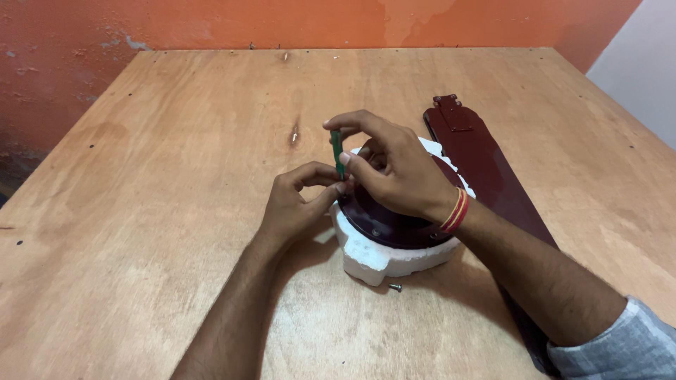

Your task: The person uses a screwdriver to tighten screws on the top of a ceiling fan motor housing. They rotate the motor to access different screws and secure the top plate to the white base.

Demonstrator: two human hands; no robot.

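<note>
Loose screw on the table just before the white foam cradle. In the cradle, a maroon motor disc, likely heavy and rigid. Left hand pinches at the disc's rim; right hand grips a slim green screwdriver upright above it. Beyond, a stiff maroon blade.

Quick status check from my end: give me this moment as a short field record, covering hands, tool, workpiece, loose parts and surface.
right hand: grips the green screwdriver near its top, held upright
left hand: fingertips pinched at the screwdriver's lower end, by the disc rim
workpiece: dark maroon round motor housing seated in a white foam block
loose parts: one screw on the table in front of the foam
beside it: dark maroon fan blade, lying flat to the right
surface: plywood table
</note>
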